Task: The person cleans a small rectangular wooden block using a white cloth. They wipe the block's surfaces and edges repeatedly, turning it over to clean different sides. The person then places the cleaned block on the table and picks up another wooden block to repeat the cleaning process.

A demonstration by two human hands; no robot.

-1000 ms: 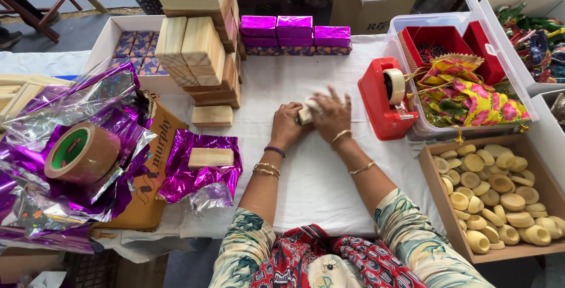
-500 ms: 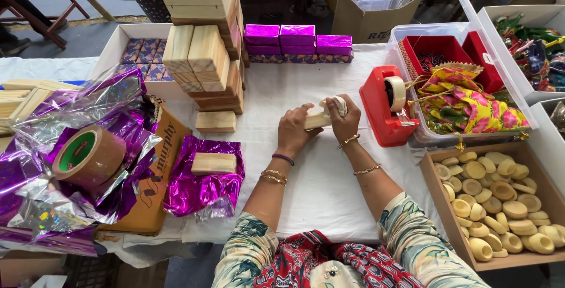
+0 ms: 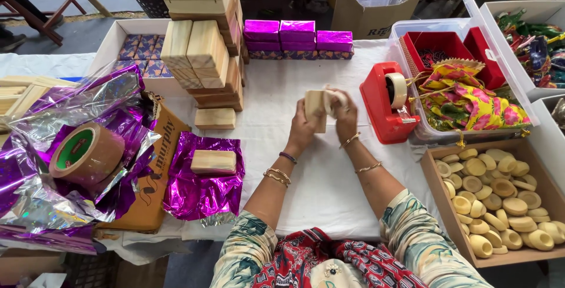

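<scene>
Above the white-covered table (image 3: pixel 329 182), my left hand (image 3: pixel 303 128) grips a small pale wooden box (image 3: pixel 315 104) held upright. My right hand (image 3: pixel 344 114) is at the box's right side, fingers curled around a small round pale wooden piece (image 3: pixel 336 97) pressed against the box. Both wrists wear bangles. A red tape dispenser (image 3: pixel 385 102) stands just right of my right hand.
Stacked wooden boxes (image 3: pixel 200 47) and purple wrapped boxes (image 3: pixel 297 35) sit at the back. A wooden box lies on purple foil (image 3: pixel 203 191) at left, beside a brown tape roll (image 3: pixel 85 154). A tray of round wooden pieces (image 3: pixel 500 200) is at right, and a bin with colourful pouches (image 3: pixel 471 97).
Both hands have lifted the wooden box off the table and turned it upright; the view has shifted slightly.
</scene>
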